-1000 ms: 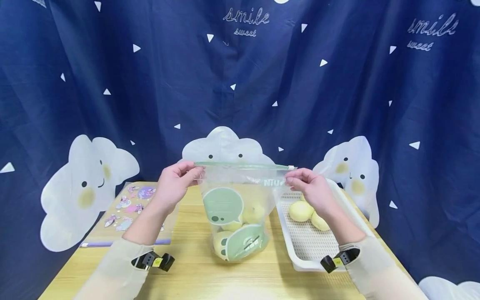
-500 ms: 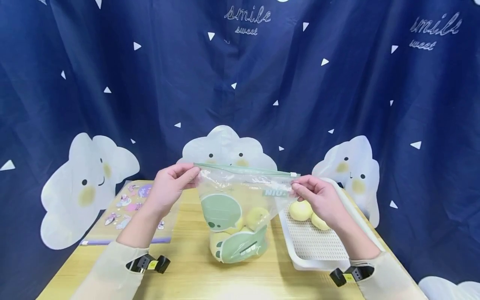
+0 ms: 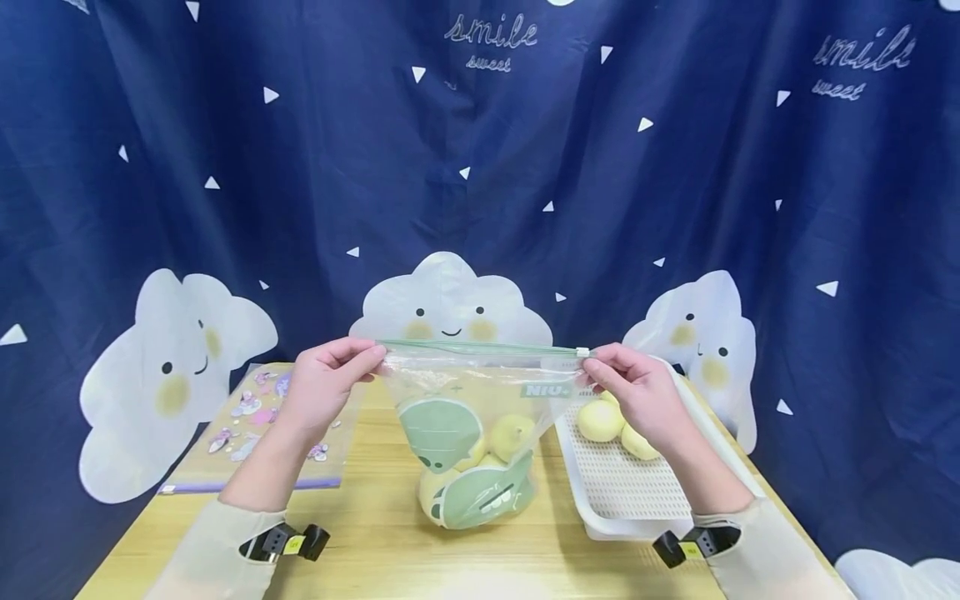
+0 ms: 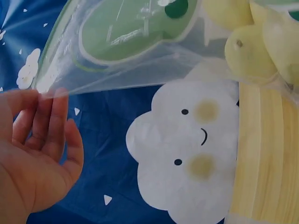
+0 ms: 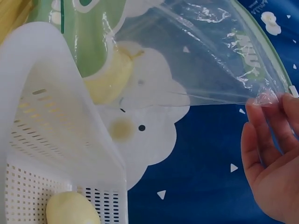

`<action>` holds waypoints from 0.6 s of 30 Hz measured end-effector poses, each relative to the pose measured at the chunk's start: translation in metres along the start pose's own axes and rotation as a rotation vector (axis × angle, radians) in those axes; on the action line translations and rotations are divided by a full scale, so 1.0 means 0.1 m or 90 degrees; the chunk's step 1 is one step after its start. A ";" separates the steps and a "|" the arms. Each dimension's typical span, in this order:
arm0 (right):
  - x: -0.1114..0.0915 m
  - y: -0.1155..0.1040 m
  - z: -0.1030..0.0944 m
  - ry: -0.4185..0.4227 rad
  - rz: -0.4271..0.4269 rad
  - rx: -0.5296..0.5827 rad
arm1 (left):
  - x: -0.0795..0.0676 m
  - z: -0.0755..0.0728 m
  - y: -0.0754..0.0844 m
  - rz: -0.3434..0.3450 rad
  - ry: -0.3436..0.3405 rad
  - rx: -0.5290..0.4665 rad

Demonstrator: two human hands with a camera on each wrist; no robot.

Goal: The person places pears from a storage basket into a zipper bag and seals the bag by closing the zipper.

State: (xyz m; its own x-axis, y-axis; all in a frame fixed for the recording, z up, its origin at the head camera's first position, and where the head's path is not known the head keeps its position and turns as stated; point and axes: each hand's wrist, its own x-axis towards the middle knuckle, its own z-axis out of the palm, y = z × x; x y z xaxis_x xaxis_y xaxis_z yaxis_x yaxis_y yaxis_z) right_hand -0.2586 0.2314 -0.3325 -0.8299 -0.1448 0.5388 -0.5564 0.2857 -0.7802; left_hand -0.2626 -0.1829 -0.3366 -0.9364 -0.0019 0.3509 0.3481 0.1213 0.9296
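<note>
A clear slider zip bag point(image 3: 480, 379) with green dinosaur-like prints stands on the wooden table, with several round yellow fruits point(image 3: 513, 437) in its lower part. My left hand point(image 3: 326, 383) pinches the bag's upper left corner between thumb and fingers. At the upper right corner my right hand point(image 3: 637, 387) pinches the plastic, just under the white slider point(image 3: 582, 352). Between the hands the green zip strip point(image 3: 480, 346) is stretched nearly straight. The wrist views show both corners held between fingertips, the other fingers loosely bent. Whether the zip is sealed is hard to see.
A white perforated basket point(image 3: 592, 527) stands at the right, holding several more yellow fruits point(image 3: 600, 421) near its far end. At the left lies a flat zip bag point(image 3: 217, 462) with purple and pink prints. A dark blue curtain point(image 3: 465, 208) hangs behind the table point(image 3: 375, 542).
My left hand has shifted left and slightly down, and the right hand a little to the right. The bag's top is pulled wider and sits lower. Both hands keep their hold.
</note>
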 end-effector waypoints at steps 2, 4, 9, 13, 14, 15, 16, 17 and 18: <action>0.01 0.00 0.01 -0.007 -0.003 0.007 | -0.01 -0.03 0.00 0.012 -0.011 0.009; 0.02 0.00 0.03 -0.011 -0.003 0.009 | -0.01 -0.05 0.01 0.022 -0.022 0.013; 0.03 0.02 0.05 -0.015 -0.015 0.019 | 0.04 -0.01 0.14 0.046 -0.008 0.094; 0.03 0.03 0.05 -0.018 -0.028 0.032 | 0.10 0.22 0.35 0.145 0.039 0.210; 0.03 0.03 0.05 -0.017 -0.029 0.033 | 0.12 0.31 0.40 0.190 0.047 0.241; 0.03 0.03 0.05 -0.015 -0.029 0.033 | 0.13 0.40 0.45 0.238 0.051 0.276; 0.03 0.02 0.06 -0.014 -0.028 0.032 | 0.15 0.49 0.49 0.288 0.050 0.306; 0.03 0.02 0.06 -0.014 -0.027 0.033 | 0.16 0.59 0.53 0.337 0.045 0.329; 0.03 0.01 0.07 -0.014 -0.026 0.031 | 0.16 0.68 0.57 0.370 0.035 0.348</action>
State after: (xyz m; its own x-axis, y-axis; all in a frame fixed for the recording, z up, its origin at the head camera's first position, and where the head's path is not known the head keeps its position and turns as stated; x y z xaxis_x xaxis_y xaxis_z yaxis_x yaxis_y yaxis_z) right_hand -0.2624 0.2250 -0.3338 -0.8064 -0.1769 0.5642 -0.5913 0.2327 -0.7722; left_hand -0.2610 -0.1085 -0.2855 -0.6039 0.1641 0.7800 0.6949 0.5877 0.4144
